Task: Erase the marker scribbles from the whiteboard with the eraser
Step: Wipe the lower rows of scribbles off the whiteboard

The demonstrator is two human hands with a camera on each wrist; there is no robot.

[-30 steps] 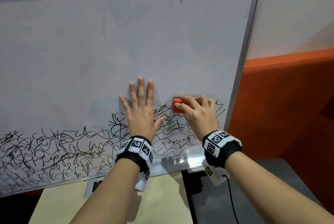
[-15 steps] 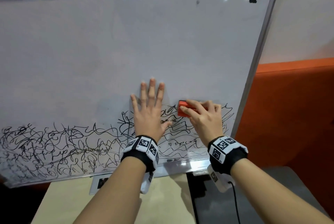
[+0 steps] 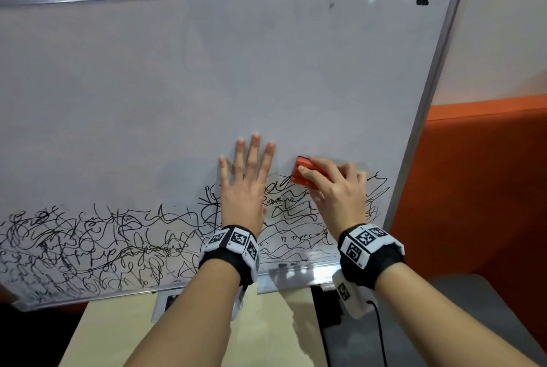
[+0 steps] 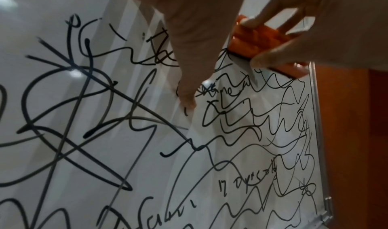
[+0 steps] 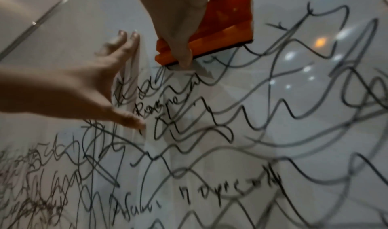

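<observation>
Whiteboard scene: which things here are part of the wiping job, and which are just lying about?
Part of the job:
whiteboard
scribbles
eraser, gripped by the right hand
left hand, flat on the board

Just there:
table
cable
orange wall

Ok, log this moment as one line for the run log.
stage: erasing | right hand grips eraser on whiteboard | left hand flat on board | scribbles remain along bottom

A pale wooden counter (image 3: 124,334) lies below, with a dark grey surface (image 3: 461,316) just beside it on the right. A black cable (image 3: 380,334) runs down across that grey surface. An orange panel (image 3: 485,177) stands behind, under a white wall (image 3: 509,26).
</observation>
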